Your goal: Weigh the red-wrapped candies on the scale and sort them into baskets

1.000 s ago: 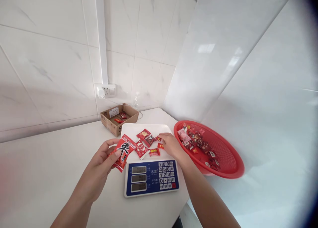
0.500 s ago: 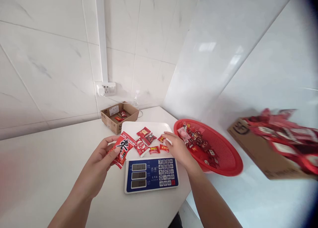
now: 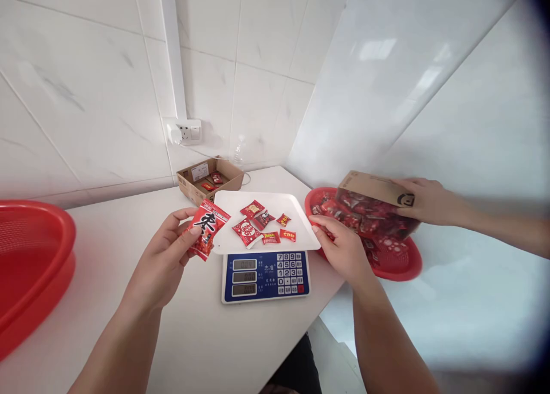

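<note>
My left hand (image 3: pixel 165 251) pinches a red snack packet (image 3: pixel 205 225) with a large black character, just left of the white weighing tray (image 3: pixel 221 239). At the tray's right edge, my right hand (image 3: pixel 341 248) is closed on the rim with thumb and fingertips. Several small red wrapped candies lie on the tray, among them a heart-patterned packet (image 3: pixel 247 231) and a yellow-lettered one (image 3: pixel 271 237). Under and in front of the tray sits the scale (image 3: pixel 266 276), its blue panel showing displays and a keypad; the digits are too dim to read surely.
Another person's hand (image 3: pixel 429 202) tilts a cardboard box (image 3: pixel 369 185) of red packets over a red basket (image 3: pixel 415 262) at right. A second red basket (image 3: pixel 38 239) stands at left. Behind the tray is a shallow carton (image 3: pixel 191 190) with a few packets, near a wall socket (image 3: pixel 184 132).
My right hand has gone from the candies to the tray's right edge, and the tray looks raised. The other person's box has tipped over the right basket. A red basket has appeared at left.
</note>
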### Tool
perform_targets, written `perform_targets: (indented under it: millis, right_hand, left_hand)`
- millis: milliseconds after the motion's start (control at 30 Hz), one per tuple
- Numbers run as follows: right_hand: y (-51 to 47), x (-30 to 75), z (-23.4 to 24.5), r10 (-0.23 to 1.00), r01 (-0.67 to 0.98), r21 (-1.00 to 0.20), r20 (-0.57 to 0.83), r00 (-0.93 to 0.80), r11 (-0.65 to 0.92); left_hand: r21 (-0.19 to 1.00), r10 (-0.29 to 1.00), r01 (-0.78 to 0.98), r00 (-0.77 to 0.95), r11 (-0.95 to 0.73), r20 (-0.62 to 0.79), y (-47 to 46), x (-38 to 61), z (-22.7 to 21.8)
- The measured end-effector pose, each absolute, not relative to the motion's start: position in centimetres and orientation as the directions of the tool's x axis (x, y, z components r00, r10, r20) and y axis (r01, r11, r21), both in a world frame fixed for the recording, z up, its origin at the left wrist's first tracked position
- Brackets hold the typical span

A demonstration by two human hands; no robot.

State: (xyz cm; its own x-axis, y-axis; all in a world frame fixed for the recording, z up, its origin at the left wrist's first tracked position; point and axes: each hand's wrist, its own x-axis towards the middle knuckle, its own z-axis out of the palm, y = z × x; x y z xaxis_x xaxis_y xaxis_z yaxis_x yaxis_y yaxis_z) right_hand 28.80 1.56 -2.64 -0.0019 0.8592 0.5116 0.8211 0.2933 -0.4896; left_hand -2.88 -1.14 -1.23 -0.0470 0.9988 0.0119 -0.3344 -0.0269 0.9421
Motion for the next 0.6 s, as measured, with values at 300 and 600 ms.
perform_targets:
  millis: [300, 600]
  right_hand:
    - [-1.1, 26.8, -3.2, 0.925, 0.672, -0.684, 0.379, -0.004, 0.283]
    - [-5.1, 22.9, -5.1, 0.889, 0.156, -0.978, 0.055, -0.454, 0.140]
  left_hand:
    - [0.947, 0.996, -0.313, 0.023, -0.075, 0.087, -1.6, -1.8, -1.6]
    - [0.917, 0.822, 0.232, 0.549, -0.324, 0.152, -4.8, 3.1, -2.4]
